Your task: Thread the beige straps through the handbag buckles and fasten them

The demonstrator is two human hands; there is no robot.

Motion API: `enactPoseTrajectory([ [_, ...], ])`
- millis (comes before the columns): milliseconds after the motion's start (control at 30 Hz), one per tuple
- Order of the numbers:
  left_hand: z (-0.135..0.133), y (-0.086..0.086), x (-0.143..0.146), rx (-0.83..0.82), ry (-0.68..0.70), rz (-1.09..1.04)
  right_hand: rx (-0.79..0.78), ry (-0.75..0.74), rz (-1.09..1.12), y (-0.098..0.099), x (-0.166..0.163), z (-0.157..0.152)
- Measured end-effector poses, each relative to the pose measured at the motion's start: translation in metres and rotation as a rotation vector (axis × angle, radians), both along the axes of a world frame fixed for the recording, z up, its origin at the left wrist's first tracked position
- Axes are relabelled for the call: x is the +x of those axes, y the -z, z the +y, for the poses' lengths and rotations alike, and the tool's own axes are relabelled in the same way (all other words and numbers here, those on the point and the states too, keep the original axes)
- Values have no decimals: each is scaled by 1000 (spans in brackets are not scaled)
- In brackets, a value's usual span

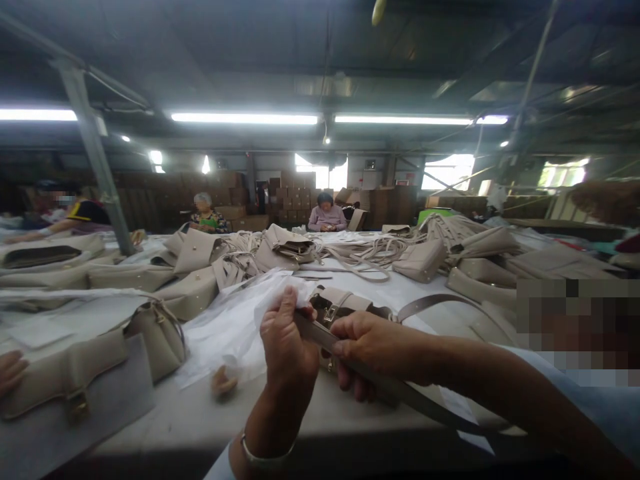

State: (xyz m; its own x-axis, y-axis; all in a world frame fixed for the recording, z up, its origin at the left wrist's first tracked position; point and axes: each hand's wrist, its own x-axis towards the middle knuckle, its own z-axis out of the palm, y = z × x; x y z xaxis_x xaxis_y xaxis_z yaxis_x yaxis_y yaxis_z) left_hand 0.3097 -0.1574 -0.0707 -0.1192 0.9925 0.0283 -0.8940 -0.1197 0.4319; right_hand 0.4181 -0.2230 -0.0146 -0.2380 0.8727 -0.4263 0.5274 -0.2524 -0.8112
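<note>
- Left hand [287, 347] closed on the strap [425, 403], thumb up against the plastic [230, 327]
- Right hand [370, 350] curled round the same strap just beside it, fingers wrapped underneath
- Strap runs taut between the two hands, then trails off low right over the table [200, 420] edge; a loop of it arcs behind the right hand
- Bag [345, 300] lies on the table just past the hands, clasp [329, 313] facing up, apart from both hands
- Progress, my read: strap is in hand but whether it's fixed to the bag can't be told (the join is hidden behind the hands); bag sits outside the plastic, so not wrapped
- Other bags [190, 293] spread over the left and far side, none in plastic that I can see; loose straps [365, 253] heaped mid-table
- Another person's hand [10, 370] at the left edge, seated people [326, 217] at the far end
</note>
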Motion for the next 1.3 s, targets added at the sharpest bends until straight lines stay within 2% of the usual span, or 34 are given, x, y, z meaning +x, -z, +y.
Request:
enactPoseTrajectory([
  [133, 2, 27, -5, -36, -62, 3, 248, -1, -137, 27, 12, -11],
  [233, 6, 40, -12, -30, -116, 65, 388, 13, -127, 36, 27, -22],
  [467, 6, 41, -8, -33, -68, 107, 574, -36, -231, 34, 35, -26],
  [700, 1, 41, 2, 17, 54, 83, 464, -67, -241, 37, 36, -15],
  [800, 2, 42, 4, 14, 114, 95, 468, -61, -232, 38, 39, -16],
  [1033, 5, 41, 0, -108, 119, 103, 448, 58, -167, 37, 44, -23],
  [1133, 0, 41, 2, -102, 140, 92, 400, 27, -134, 42, 44, -25],
  [1300, -2, 42, 14, -81, 95, 159, 400, -4, -82, 41, 49, -29],
])
